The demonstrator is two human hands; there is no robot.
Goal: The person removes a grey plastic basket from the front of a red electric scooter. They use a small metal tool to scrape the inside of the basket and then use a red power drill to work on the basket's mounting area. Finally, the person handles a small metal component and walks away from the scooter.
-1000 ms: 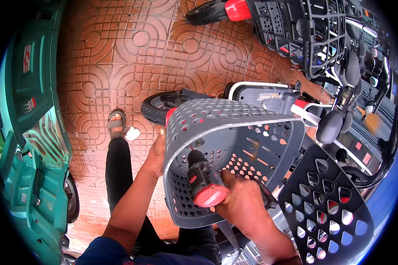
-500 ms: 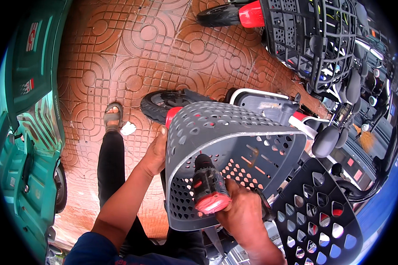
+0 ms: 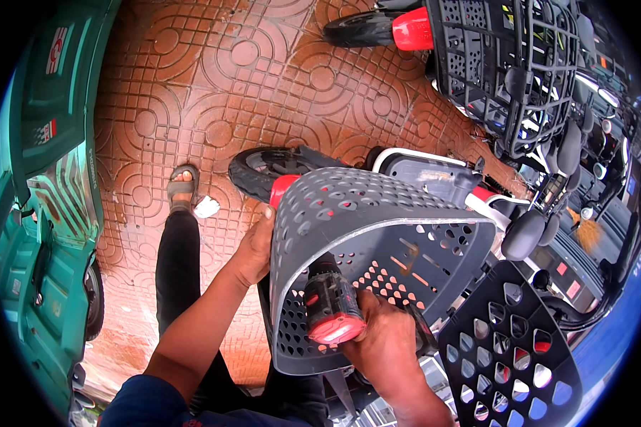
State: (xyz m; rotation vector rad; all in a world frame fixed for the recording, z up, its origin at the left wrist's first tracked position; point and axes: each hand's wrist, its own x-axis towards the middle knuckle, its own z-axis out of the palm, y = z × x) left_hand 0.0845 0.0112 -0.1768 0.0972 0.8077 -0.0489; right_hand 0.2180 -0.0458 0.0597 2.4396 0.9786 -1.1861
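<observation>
Basically, tiled floor [image 3: 242, 107] below, green vehicle [image 3: 55, 167] at far L. Grey basket [image 3: 356, 196] mid-view, mouth tipped toward the wearer. Black lid [image 3: 511, 364] (teardrop holes all over) hangs open on its R side. Drill [image 3: 331, 306] partly inside basket, nose in, R hand [image 3: 384, 331] wrapped round its grip. L hand [image 3: 255, 249] against basket's outer L wall; fingers hidden, so can't tell if it's gripping.

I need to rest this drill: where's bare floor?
Bare paving lies ahead of the sandaled foot, between the green vehicle and nearer front wheel. The right hand and drill crowd the basket; bikes crowd the right.
</observation>
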